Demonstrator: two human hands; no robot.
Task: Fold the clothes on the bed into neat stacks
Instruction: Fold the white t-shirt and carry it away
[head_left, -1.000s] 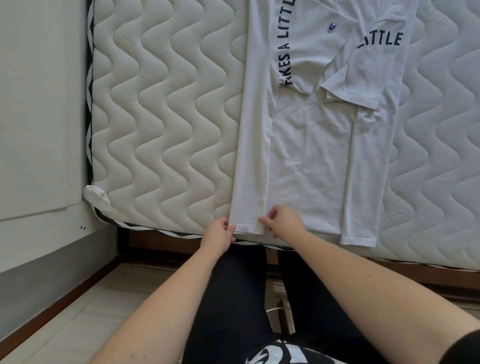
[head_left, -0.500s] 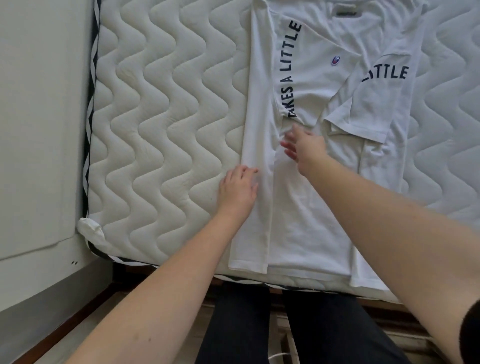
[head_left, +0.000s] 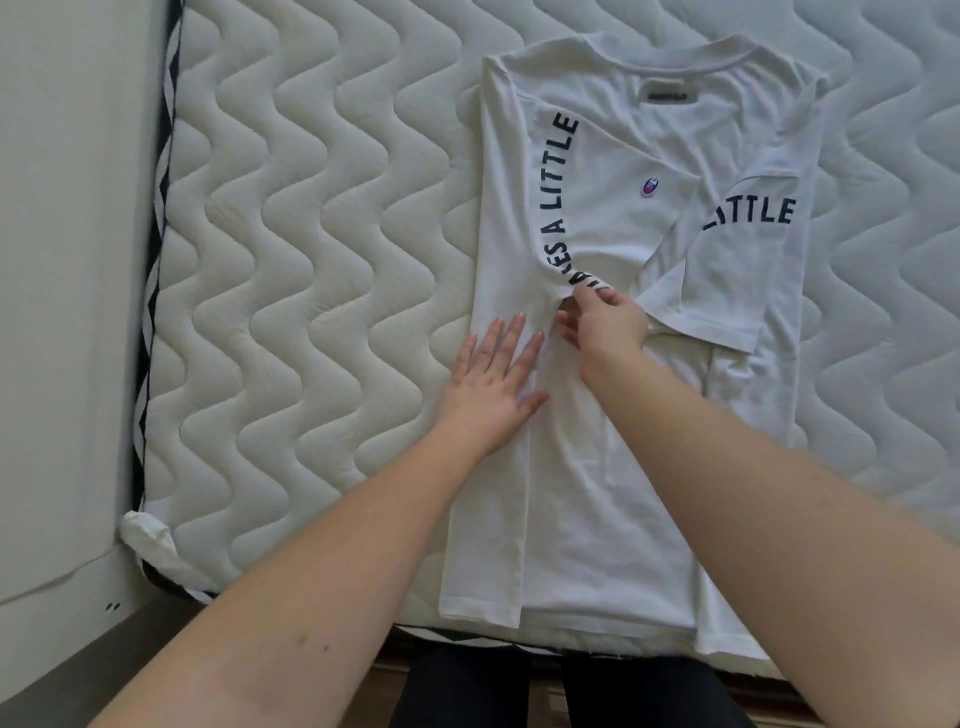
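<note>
Fingertips of your right hand (head_left: 605, 322) are pinching the hem of the folded-in sleeve (head_left: 602, 228), just where the lettering bunches. Your left hand (head_left: 493, 382) is lying flat beside it, fingers straight and spread, pressing the shirt's folded left panel down.

You are working on the shirt (head_left: 597, 493), which is lying along the mattress's (head_left: 311, 260) near edge, collar toward the far side, hem reaching the near edge. Both side panels and sleeves are already turned inward, so you seem to be in the tidying step before the lengthwise fold.

Next you will likely need to draw that sleeve flat, then bring the hem up toward the collar.
</note>
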